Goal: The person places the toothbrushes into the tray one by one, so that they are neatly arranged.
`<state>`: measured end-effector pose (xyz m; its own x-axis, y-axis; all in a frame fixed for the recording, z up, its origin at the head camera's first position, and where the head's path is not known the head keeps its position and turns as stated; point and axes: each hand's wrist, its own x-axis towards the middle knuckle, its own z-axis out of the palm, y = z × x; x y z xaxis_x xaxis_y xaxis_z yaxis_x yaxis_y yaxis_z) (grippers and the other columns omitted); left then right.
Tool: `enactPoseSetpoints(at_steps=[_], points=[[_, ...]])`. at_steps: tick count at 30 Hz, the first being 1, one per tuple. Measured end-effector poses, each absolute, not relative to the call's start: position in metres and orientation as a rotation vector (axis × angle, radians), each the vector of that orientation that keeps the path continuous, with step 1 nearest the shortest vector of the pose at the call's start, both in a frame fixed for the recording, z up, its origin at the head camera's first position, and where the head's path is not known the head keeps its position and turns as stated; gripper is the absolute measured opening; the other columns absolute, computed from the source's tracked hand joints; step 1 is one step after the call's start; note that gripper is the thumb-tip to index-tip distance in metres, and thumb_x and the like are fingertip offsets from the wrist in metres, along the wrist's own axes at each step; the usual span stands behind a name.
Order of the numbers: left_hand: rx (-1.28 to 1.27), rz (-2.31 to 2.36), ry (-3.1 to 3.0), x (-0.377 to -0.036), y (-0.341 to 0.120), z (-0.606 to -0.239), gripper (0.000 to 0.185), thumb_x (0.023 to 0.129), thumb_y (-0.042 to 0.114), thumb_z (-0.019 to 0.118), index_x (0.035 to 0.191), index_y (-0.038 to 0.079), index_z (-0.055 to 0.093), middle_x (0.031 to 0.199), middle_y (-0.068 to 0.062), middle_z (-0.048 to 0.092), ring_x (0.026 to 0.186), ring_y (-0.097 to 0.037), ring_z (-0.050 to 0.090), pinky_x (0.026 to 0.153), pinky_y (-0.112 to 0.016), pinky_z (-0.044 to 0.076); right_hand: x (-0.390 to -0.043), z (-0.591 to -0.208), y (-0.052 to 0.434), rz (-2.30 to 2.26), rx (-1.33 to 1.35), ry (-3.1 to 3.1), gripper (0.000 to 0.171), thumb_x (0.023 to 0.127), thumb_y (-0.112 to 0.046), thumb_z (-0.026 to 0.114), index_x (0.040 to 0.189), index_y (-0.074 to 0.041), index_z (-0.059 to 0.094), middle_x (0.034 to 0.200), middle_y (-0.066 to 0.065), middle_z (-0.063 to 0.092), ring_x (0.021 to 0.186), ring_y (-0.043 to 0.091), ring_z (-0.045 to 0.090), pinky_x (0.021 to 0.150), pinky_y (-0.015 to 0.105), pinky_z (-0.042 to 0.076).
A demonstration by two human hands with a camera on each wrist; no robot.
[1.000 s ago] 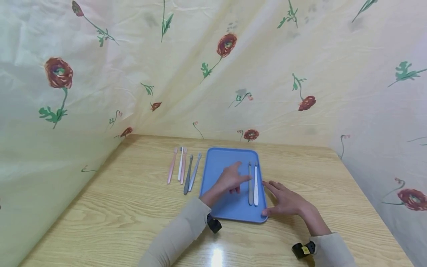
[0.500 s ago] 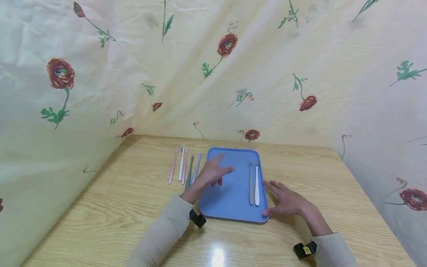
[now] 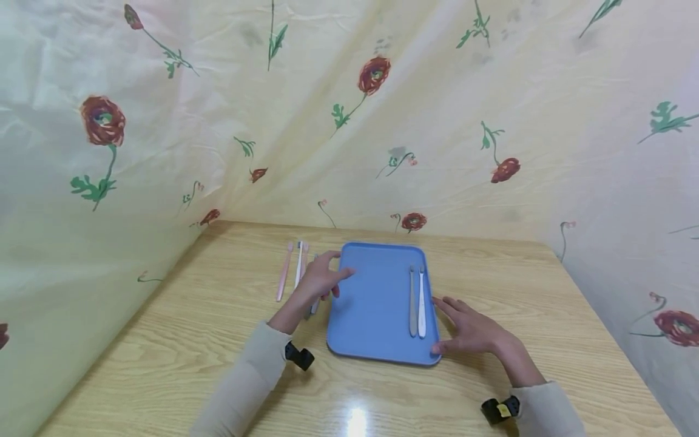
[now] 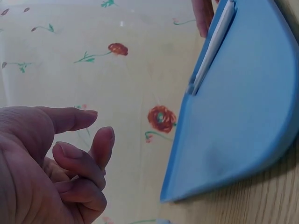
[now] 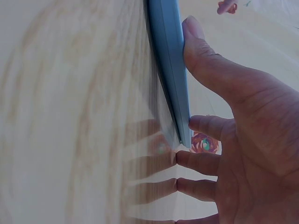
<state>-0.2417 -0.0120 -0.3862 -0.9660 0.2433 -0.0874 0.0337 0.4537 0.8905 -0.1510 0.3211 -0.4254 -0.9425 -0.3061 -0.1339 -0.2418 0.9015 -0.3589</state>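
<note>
A blue tray point(image 3: 371, 303) lies on the wooden table point(image 3: 191, 340). On its right side a grey toothbrush point(image 3: 412, 300) and a white toothbrush point(image 3: 422, 300) lie side by side. My left hand point(image 3: 319, 280) hovers over the toothbrushes beside the tray's left edge, fingers loosely curled and holding nothing point(image 4: 70, 158). A pink toothbrush point(image 3: 283, 279) and a white one point(image 3: 298, 264) show left of it; others are partly hidden under the hand. My right hand point(image 3: 469, 331) rests flat on the table, thumb against the tray's near right corner point(image 5: 170, 70).
A flowered cloth point(image 3: 382, 121) hangs behind the table and along both sides. Bare wood stretches in front of the tray and on its right point(image 3: 519, 273). Black wrist straps point(image 3: 299, 355) sit on both sleeves.
My left hand has moved left, from beside the grey toothbrush on the tray to the toothbrushes lying left of it. The right hand has stayed put.
</note>
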Motion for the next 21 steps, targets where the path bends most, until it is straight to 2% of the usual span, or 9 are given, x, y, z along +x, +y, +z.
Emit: enactPoseSetpoints(at_steps=[4,21], points=[[0.218,1.581,2.483,-0.246,-0.029,-0.387,0.069,0.093,0.030,0.070,0.151,0.006,0.041,0.051,-0.002,0.058,0.036,-0.008,0.035,0.038,-0.022,0.034,-0.151,-0.426,0.322,-0.511,-0.420,2.878,0.110,0.073,-0.064,0.077,0.157,-0.009,0.032,0.156,0.034,0.032,0.141,0.059,0.031,0.102,0.074,0.040],[0.075,1.542,2.535,-0.259,-0.097,-0.397,0.075,0.094,0.033,0.066,0.156,0.008,0.031,0.054,-0.002,0.057,0.038,-0.008,0.035,0.040,-0.023,0.034,-0.151,-0.424,0.321,-0.536,-0.429,2.873,0.110,0.073,-0.064,0.078,0.156,-0.008,0.032,0.155,0.035,0.032,0.141,0.060,0.031,0.101,0.074,0.040]])
